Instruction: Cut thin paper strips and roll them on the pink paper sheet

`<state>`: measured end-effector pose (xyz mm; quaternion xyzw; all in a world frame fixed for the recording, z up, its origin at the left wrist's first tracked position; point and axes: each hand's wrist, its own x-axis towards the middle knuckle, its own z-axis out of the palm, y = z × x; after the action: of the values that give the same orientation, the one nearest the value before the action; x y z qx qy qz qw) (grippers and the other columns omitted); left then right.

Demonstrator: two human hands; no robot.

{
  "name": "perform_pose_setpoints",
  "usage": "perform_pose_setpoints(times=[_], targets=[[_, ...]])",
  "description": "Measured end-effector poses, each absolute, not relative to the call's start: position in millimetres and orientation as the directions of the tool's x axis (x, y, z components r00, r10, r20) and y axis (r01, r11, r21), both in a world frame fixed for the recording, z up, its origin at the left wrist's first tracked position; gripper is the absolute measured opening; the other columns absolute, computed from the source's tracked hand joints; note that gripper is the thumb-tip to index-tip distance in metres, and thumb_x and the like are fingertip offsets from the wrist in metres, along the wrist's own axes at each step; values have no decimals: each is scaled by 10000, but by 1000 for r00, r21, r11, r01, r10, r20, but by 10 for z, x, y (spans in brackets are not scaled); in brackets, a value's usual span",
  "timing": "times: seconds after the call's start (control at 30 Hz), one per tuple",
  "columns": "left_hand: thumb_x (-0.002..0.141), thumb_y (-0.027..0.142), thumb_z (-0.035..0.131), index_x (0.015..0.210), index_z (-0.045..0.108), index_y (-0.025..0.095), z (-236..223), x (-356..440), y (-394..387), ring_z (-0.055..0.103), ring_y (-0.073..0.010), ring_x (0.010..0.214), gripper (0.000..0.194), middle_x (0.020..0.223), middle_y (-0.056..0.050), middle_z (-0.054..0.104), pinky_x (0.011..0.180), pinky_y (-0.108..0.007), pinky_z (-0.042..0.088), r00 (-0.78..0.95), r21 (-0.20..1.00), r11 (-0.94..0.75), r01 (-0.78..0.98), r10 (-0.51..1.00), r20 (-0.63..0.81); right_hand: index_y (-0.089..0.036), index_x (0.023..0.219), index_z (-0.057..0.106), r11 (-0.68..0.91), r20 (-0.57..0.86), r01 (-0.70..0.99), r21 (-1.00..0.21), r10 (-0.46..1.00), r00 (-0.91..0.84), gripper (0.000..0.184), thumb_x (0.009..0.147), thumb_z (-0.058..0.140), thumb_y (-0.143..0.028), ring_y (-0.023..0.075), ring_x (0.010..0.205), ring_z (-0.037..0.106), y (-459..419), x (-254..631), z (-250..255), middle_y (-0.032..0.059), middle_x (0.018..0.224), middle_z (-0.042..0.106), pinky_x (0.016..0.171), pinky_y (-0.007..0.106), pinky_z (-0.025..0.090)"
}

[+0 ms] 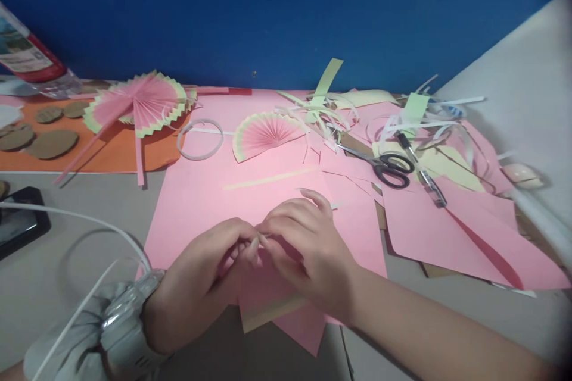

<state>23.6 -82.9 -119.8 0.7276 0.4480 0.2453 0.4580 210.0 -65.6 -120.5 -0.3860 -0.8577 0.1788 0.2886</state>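
My left hand and my right hand meet fingertip to fingertip over a pink paper piece near the table's front edge. Both hands have their fingers curled in a pinch on that paper. A cream strip edges the paper's underside below my hands. The piece rests on a large pink sheet. A watch sits on my left wrist. Scissors lie shut to the right, beyond my right hand.
A small pleated pink fan and a larger one lie at the back. A white ring, cardboard discs on orange paper, paper scraps, a pen, and a phone at left surround the work.
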Motion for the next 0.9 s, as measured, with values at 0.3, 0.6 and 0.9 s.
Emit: perform_pose_setpoints(times=[0.3, 0.6, 0.9], targets=[[932, 180, 413, 886, 496, 217, -1214, 177, -846, 499, -103, 700, 102, 763, 19, 526, 633, -240, 415, 469, 933, -214, 289, 881, 56, -211, 807, 589, 493, 312, 544, -679, 864, -394, 103, 838, 531, -132, 142, 844, 564, -605, 2072, -1253, -19, 806, 647, 915, 337, 300], [868, 85, 460, 957, 550, 201, -1219, 130, -877, 520, -145, 634, 172, 695, -18, 569, 599, -327, 421, 321, 875, -484, -19, 826, 464, -203, 793, 563, 308, 292, 665, -680, 946, -139, 80, 849, 506, -207, 169, 792, 586, -264, 2420, -1092, 17, 826, 624, 712, 295, 448], [869, 93, 452, 933, 560, 173, -1223, 100, -870, 538, -147, 653, 149, 708, -32, 582, 611, -328, 416, 276, 834, -547, -78, 792, 545, -235, 1066, 613, -205, 350, 972, -114, 908, 233, 287, 817, 488, -303, 420, 1072, 546, 345, 3845, -521, 154, 1156, 601, 840, 609, 386]])
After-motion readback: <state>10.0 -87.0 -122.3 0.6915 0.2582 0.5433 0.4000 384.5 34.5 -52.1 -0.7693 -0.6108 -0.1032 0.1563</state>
